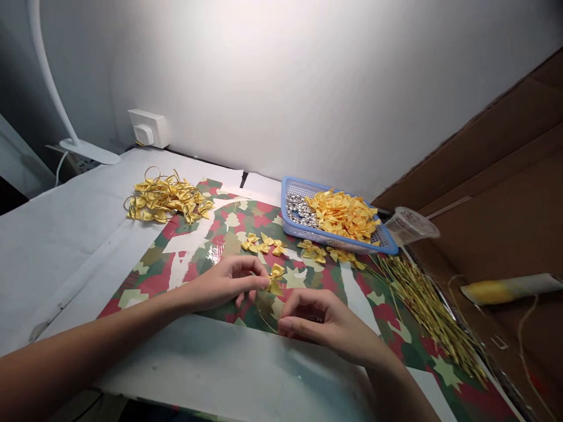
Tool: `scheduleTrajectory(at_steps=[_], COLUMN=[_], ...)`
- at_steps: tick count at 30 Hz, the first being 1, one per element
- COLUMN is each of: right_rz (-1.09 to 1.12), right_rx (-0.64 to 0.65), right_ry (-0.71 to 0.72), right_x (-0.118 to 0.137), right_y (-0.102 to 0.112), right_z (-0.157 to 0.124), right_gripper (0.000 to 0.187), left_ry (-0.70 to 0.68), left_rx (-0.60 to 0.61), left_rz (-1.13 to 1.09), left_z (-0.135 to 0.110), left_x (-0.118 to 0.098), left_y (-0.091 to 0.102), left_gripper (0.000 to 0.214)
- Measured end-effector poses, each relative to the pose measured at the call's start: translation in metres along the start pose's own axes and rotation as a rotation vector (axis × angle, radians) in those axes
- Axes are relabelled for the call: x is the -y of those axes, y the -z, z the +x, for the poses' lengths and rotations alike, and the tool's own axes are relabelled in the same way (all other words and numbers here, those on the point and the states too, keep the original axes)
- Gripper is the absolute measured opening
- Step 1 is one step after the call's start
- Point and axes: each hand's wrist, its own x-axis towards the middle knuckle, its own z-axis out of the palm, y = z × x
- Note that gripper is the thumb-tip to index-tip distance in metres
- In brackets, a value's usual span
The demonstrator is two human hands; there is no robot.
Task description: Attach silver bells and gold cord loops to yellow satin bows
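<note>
My left hand [237, 281] pinches a yellow ribbon bow [275, 278] between thumb and fingertips, low over the patterned sheet. From this bow a thin gold twist tie [265, 320] curves down to my right hand [323, 319], whose thumb and forefinger are pressed together at its end. Just beyond my hands lie several loose yellow bows [264, 244] in a row, with more loose bows [328, 255] to the right. Bows joined to gold ties are heaped in a pile [169, 196] at the left.
A blue basket [285, 220] holds yellow bows and silver beads. Beside it stands a clear plastic cup [411, 225]. A bundle of gold ties [433, 313] lies at the right, near a cardboard wall [505, 176]. A white lamp [90, 151] stands far left.
</note>
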Motion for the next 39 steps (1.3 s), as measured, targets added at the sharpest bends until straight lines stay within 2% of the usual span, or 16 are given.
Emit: scheduleTrajectory(at_steps=[2, 6, 7, 11, 16, 19, 23, 25, 27, 30, 34, 39], right_rz=[-0.004, 0.059, 0.073, 0.154, 0.284, 0.210, -0.019, -0.203, -0.394, -0.542, -0.550, -0.551], right_rx=[-0.015, -0.244, -0.269, -0.194, -0.154, -0.248, -0.489, -0.508, -0.465, -0.404, -0.359, -0.452], right_ry=[-0.031, -0.050, -0.062, -0.098, -0.103, 0.011, 0.336, 0.491, 0.576, 0.631, 0.670, 0.659], right_x=[-0.002, -0.006, -0.006, -0.010, -0.010, -0.007, -0.006, -0.007, -0.008, -0.010, -0.011, -0.010], right_y=[0.000, 0.002, 0.003, 0.002, -0.001, -0.003, -0.009, -0.013, -0.016, -0.020, -0.022, -0.018], right_z=[0.004, 0.010, 0.011, 0.015, 0.015, 0.013, 0.007, 0.004, 0.004, 0.006, 0.009, 0.004], right_gripper=[0.032, 0.048, 0.051, 0.051, 0.041, 0.034, 0.013, 0.003, 0.010, 0.019, 0.015, 0.017], left_ry=[0.010, 0.010, -0.011, -0.104, -0.087, -0.086, -0.100, -0.112, -0.121, -0.104, -0.062, -0.070], left_rx=[0.023, 0.073, 0.080, 0.096, 0.073, 0.063, 0.043, 0.027, 0.019, 0.046, 0.077, 0.002], left_rz=[-0.035, 0.000, 0.041, 0.205, 0.227, 0.185, 0.162, 0.160, 0.156, 0.134, 0.114, 0.089], left_z=[0.001, -0.003, -0.005, -0.011, -0.008, -0.006, -0.004, -0.004, -0.004, -0.005, -0.006, -0.004], left_x=[0.001, -0.001, -0.003, -0.011, -0.012, -0.010, -0.008, -0.007, -0.005, -0.004, -0.002, 0.000], left_y=[0.001, -0.001, -0.002, -0.006, -0.005, -0.005, -0.006, -0.006, -0.006, -0.008, -0.010, -0.009], left_gripper=[0.021, 0.021, 0.020, 0.018, 0.017, 0.018, 0.022, 0.022, 0.022, 0.018, 0.013, 0.018])
